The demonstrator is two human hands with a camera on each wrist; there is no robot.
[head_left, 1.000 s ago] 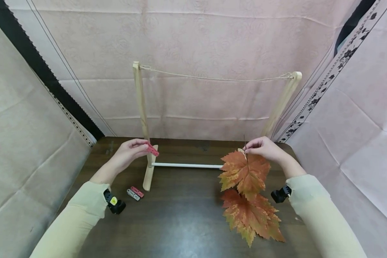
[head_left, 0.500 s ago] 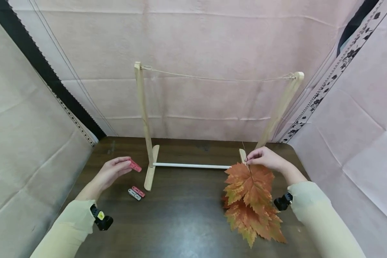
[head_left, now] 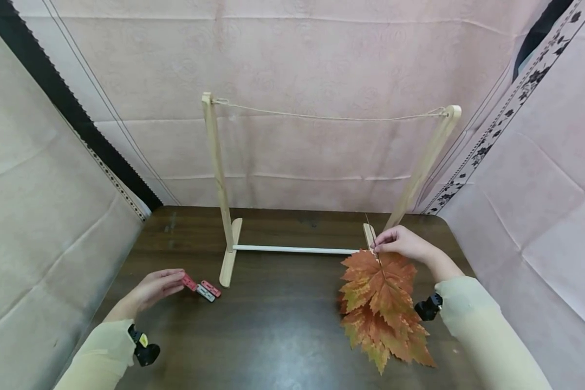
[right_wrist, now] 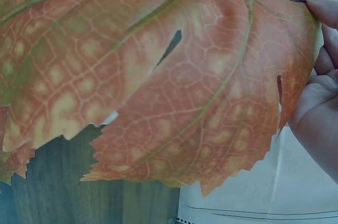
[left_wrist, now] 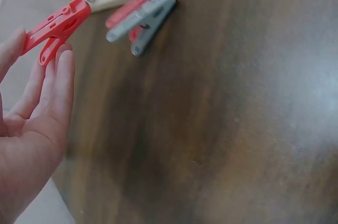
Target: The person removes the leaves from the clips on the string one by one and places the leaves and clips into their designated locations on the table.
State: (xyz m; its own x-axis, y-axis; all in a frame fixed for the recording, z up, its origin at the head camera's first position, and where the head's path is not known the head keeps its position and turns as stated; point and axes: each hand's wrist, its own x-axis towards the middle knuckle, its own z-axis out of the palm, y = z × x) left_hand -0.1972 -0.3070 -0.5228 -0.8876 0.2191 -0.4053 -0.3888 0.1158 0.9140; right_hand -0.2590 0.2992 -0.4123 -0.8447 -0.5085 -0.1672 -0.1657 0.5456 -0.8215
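My left hand pinches a red clothespin by its handle ends, between thumb and fingertips. In the head view it is right beside two more clothespins on the table, a grey one and a red one. On the other side, my right hand pinches the thin stem of an orange maple leaf, whose blade hangs below the fingers. That leaf overlaps other orange leaves on the table. Up close in the right wrist view, the held leaf shows green veins and small slits.
Behind the hands stands a wooden frame with a left post, a right post and a cord tied between their tops. A white rod joins the feet low down. Pale cloth hangs around the brown table.
My left hand has come down and left with the red clothespin, from beside the left post to the other clothespins. My right hand has lowered the leaf slightly, further over the other leaves.
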